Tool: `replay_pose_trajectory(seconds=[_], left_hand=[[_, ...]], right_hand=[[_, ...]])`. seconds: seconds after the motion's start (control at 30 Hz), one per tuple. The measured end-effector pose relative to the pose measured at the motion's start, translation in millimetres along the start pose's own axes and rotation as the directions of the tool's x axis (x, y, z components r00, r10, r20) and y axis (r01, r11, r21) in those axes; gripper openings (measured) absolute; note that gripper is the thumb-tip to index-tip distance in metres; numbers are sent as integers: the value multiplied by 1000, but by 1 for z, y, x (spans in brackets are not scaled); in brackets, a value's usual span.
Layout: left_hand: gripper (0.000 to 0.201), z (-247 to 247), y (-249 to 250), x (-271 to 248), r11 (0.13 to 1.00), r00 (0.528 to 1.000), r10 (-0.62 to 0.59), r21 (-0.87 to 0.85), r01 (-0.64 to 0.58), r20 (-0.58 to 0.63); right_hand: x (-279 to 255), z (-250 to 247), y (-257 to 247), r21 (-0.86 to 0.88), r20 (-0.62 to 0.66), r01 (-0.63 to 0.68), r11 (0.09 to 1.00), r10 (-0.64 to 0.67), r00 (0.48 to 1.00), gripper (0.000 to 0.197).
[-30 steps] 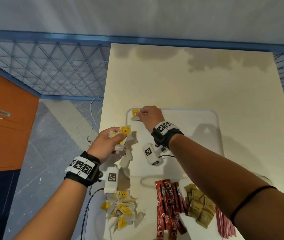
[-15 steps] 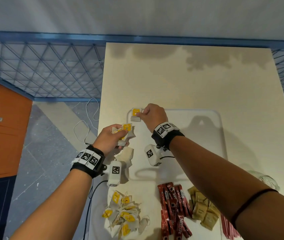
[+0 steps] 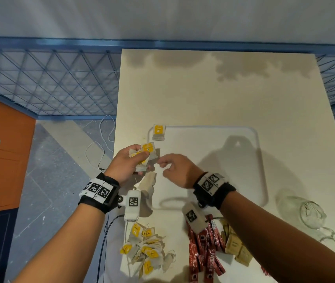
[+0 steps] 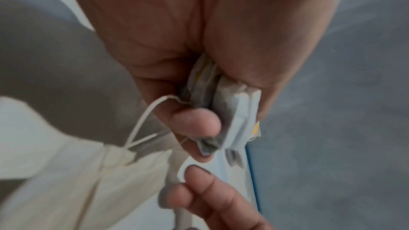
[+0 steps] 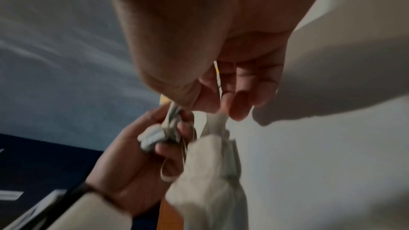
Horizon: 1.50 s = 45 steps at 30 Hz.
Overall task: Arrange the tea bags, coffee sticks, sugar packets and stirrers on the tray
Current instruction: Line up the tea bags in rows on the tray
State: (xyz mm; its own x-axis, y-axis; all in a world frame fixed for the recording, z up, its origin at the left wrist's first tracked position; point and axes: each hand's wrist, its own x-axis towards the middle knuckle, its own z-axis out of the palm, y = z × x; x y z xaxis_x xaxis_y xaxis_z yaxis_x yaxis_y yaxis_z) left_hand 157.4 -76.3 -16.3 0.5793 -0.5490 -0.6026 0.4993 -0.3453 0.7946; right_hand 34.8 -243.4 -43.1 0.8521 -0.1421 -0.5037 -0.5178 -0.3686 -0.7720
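A white tray [image 3: 213,139] lies mid-table with one yellow-tagged tea bag [image 3: 159,132] in its far left corner. My left hand [image 3: 142,158] grips a bunch of tea bags [image 3: 148,152] above the tray's left edge; the left wrist view shows the bunch of tea bags [image 4: 205,83] squeezed in my left hand [image 4: 210,111]. One dangling tea bag [image 3: 150,179] hangs under it. My right hand [image 3: 162,167] is beside the bunch. In the right wrist view my right hand [image 5: 221,107] pinches the top of that dangling tea bag [image 5: 212,149].
Near the front edge lie a heap of tea bags [image 3: 146,250], red coffee sticks [image 3: 205,252] and brown sugar packets [image 3: 236,248]. A glass jar [image 3: 307,213] lies on its side at the right. The table's left edge drops to the floor beside a blue fence [image 3: 50,82].
My right hand let go of the tea bag in the tray's far left corner and drew back to the bunch. My left hand stayed roughly in place with the bunch.
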Motion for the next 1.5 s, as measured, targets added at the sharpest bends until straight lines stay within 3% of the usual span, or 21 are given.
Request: replay_pose_trajectory(seconds=[0.17,0.27,0.33,0.47,0.63,0.77,0.87,1.03,1.17,1.3,1.5], left_hand=[[27,7,2,-4,994,1000,-2,-113,3,12],[33,19,6,-8,984,1000,21,-175,-20,7],[40,24,8,-11,979,1000,29,-201,-29,-2],[24,30,14,-16,964,999,40,-265,-40,-6],[26,31,20,-23,971,996,82,-224,-87,-30],[16,36,24,-31,975,995,94,-197,-99,-36],[12,42,27,-36,974,994,105,-202,-107,-21],[7,57,38,-45,966,992,127,-229,-120,17],[10,68,48,-53,961,989,142,-243,-129,37],[11,70,54,-58,965,988,153,-219,-142,34],[9,58,49,-59,979,979,203,33,-202,-28]], right_hand=[[-35,17,-26,154,111,161,975,-179,977,45],[-37,26,-28,86,72,192,978,-199,977,61],[-34,35,-24,14,18,220,975,-220,975,62],[-32,44,-13,-53,-72,55,997,-58,996,38],[-46,33,-3,7,-98,46,999,-45,994,18],[-53,25,-1,56,-121,11,998,-5,993,23],[-61,19,-3,83,-127,14,996,-3,992,10],[-69,15,-19,183,-137,59,981,-34,990,57],[-63,16,-28,199,-116,99,975,-77,990,47],[-66,12,-25,139,-104,92,986,-78,992,18],[-85,2,-12,169,-100,100,980,-84,991,19]])
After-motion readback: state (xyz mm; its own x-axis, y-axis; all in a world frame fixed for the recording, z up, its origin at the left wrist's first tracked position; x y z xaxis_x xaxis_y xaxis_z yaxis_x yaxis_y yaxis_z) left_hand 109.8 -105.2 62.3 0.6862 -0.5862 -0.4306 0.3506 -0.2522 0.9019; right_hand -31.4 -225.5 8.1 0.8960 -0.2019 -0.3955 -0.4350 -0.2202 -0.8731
